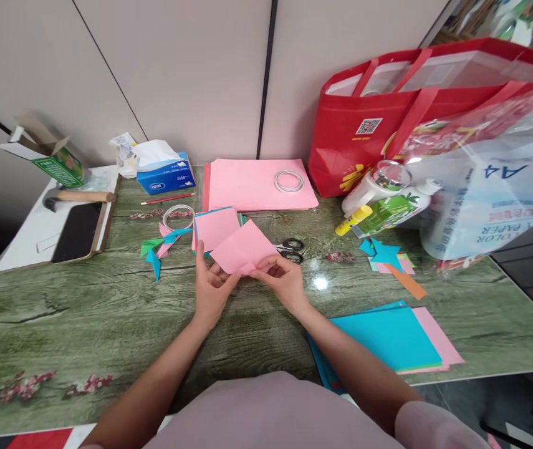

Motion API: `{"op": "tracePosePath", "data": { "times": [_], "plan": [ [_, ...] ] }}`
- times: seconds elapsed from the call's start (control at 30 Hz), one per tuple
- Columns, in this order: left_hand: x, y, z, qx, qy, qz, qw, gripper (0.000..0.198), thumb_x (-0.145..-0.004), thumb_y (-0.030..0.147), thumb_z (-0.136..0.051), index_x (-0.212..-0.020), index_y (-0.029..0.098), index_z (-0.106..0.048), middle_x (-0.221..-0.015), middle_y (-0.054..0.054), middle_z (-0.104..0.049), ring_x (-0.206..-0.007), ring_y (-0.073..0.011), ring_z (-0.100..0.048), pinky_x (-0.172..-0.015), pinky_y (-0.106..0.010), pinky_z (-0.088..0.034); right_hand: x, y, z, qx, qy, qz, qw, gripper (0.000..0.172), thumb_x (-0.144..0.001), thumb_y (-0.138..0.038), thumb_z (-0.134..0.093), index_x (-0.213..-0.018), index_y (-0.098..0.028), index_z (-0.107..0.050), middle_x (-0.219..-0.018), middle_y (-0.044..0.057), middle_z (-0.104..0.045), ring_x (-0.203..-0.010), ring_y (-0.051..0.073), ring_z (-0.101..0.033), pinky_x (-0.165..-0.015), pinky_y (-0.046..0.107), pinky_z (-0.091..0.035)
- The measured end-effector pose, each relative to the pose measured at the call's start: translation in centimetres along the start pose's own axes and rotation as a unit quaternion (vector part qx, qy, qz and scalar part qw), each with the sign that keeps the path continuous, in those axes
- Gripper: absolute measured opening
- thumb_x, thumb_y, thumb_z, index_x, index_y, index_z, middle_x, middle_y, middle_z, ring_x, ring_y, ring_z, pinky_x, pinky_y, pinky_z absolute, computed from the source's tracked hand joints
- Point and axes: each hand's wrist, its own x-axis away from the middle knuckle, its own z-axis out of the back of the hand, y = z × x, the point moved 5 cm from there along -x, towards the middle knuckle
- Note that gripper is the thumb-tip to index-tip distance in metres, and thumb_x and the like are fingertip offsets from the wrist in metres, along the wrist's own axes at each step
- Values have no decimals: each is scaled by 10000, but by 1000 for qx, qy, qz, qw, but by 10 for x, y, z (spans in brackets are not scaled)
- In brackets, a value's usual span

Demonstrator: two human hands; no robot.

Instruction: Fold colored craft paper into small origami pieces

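Note:
A square of pink paper point(246, 246) is held above the table between both my hands, tilted, with its near corner at my fingertips. My left hand point(213, 288) pinches that near corner from the left, its index finger pointing up. From the right, my right hand point(281, 282) grips the same edge between thumb and fingers. Just behind lies a stack of square papers point(216, 226), pink on top with blue below. Black-handled scissors point(290, 249) rest right of the held paper, their blades partly hidden. Folded paper pieces point(156, 255) in blue, green and pink lie to the left.
Pink sheets point(247, 184) carry a tape roll point(288, 181) at the back. A tissue box point(166, 174) and phone point(79, 231) stand left. At right are a red bag point(345, 137), glue stick point(353, 220), bottle point(397, 209), paper stars point(384, 252) and blue sheets point(383, 340).

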Motion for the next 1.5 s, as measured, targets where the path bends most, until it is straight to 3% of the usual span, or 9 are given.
{"op": "tracePosePath", "data": {
  "times": [0.1, 0.2, 0.3, 0.6, 1.3, 1.4, 1.5],
  "plan": [
    [-1, -5, 2, 9, 13, 26, 1000, 993, -558, 232, -750, -1356, 243, -159, -1075, -117, -630, -852, -190, -640, -751, -290, -505, 2, -1, -3, 19, -7, 7, 1000, 249, -561, -361, -731, -636, -171, -590, -625, 7, -589, -536, 115, -489, -497, 237, -386],
    [-2, -14, 3, 34, 1, 61, 998, 677, -542, 213, -757, -1155, 150, -476, -994, -106, -665, -797, -177, -644, -756, -303, -505, 4, -2, -5, 35, -15, 11, 999, 241, -583, -366, -717, -621, -169, -584, -597, 3, -577, -517, 108, -474, -488, 234, -378],
    [-1, -21, 4, 61, -3, 82, 995, 440, -540, 174, -756, -942, 120, -584, -848, -62, -701, -721, -164, -645, -737, -322, -512, 4, 0, -4, 38, -8, 10, 999, 231, -587, -354, -718, -607, -168, -582, -580, -1, -569, -503, 106, -467, -482, 234, -369],
    [0, -24, 5, 61, 3, 106, 993, 313, -533, 201, -754, -810, 113, -640, -754, -41, -714, -666, -188, -649, -715, -390, -529, 5, 1, -5, 50, -3, 15, 999, 212, -593, -341, -718, -607, -166, -599, -591, 8, -598, -517, 119, -499, -500, 242, -386],
    [0, -27, 5, 65, 15, 112, 992, 341, -554, 225, -746, -857, 107, -646, -801, -55, -718, -698, -197, -658, -735, -389, -531, 6, 2, -7, 65, 5, 16, 998, 206, -625, -349, -688, -624, -171, -585, -601, 2, -580, -538, 124, -498, -516, 239, -391],
    [0, -28, 6, 53, 21, 110, 992, 353, -553, 252, -744, -859, 107, -647, -807, -61, -717, -709, -201, -656, -737, -383, -526, 9, 1, -10, 88, 12, 34, 995, 191, -643, -338, -668, -721, -181, -593, -736, 27, -598, -667, 156, -539, -580, 255, -424],
    [0, -27, 6, 51, 21, 109, 992, 350, -550, 256, -746, -849, 107, -645, -806, -64, -715, -706, -198, -655, -733, -376, -524, 11, 4, -13, 72, 11, 29, 997, 372, -612, -299, -690, -945, -207, -552, -904, 52, -589, -764, 180, -550, -608, 268, -455]
  ]
}}
